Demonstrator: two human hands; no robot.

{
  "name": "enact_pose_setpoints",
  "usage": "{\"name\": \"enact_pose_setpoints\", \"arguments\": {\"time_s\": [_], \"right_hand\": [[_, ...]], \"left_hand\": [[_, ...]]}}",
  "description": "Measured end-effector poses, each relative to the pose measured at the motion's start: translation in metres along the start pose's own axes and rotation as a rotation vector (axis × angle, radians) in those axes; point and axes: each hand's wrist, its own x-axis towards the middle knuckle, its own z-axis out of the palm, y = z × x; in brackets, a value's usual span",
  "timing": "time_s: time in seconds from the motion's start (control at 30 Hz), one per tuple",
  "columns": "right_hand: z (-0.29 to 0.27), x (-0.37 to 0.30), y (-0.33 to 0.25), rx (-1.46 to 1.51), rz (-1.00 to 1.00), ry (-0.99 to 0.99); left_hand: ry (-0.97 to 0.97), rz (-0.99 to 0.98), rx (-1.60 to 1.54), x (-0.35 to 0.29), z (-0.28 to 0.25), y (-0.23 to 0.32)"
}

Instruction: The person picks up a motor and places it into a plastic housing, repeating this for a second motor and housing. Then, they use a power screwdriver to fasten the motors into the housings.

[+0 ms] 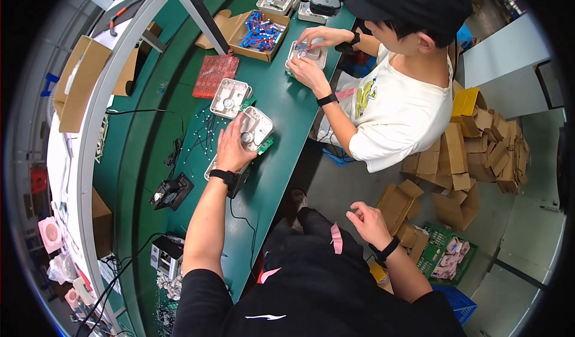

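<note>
My left hand (235, 147) grips the near-left side of a white plastic housing (261, 120) on the green table, thumb and fingers apart around its edge. A round part sits inside the housing, and a green circuit board (265, 145) sticks out at its side. Just beyond it is a similar open housing (229, 99) with a round part in it. Partly covered by my left hand and wrist, another pale housing (209, 168) shows only its edge. My right hand (368, 223) hangs in the air right of my lap, fingers loosely bent, with nothing visible in it.
Across the table a co-worker's hands (307, 61) work on another white housing. A cardboard box (263, 52) of blue-and-red wired parts, a red bubble-wrap sheet (215, 75) and thin black wires (203, 134) lie along the table. Cardboard boxes (446, 157) and a green crate (434, 250) stand at right.
</note>
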Motion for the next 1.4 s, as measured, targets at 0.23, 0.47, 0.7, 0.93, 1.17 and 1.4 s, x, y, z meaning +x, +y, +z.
{"name": "enact_pose_setpoints", "arguments": {"time_s": [0.23,0.47,0.7,0.93,1.17,1.4], "right_hand": [[0.004,0.042,-0.071,0.104,-0.279,0.203],[0.036,0.093,-0.144,0.153,-0.478,0.217],[0.139,0.169,-0.08,0.019,-0.294,0.052],[0.2,0.177,-0.139,0.111,0.015,-0.08],[0.236,0.201,-0.133,0.072,0.052,0.03],[0.233,0.201,-0.14,0.276,0.051,-0.021]], "left_hand": [[0.096,0.107,0.0,-0.036,-0.032,0.038],[0.101,0.127,-0.043,-0.09,-0.035,0.038],[0.14,-0.038,-0.327,-0.066,-0.034,0.009],[0.023,0.017,-0.494,-0.022,-0.049,-0.022],[-0.062,0.031,-0.543,-0.006,-0.071,-0.018],[0.005,-0.041,-0.642,-0.016,-0.105,-0.015]]}}
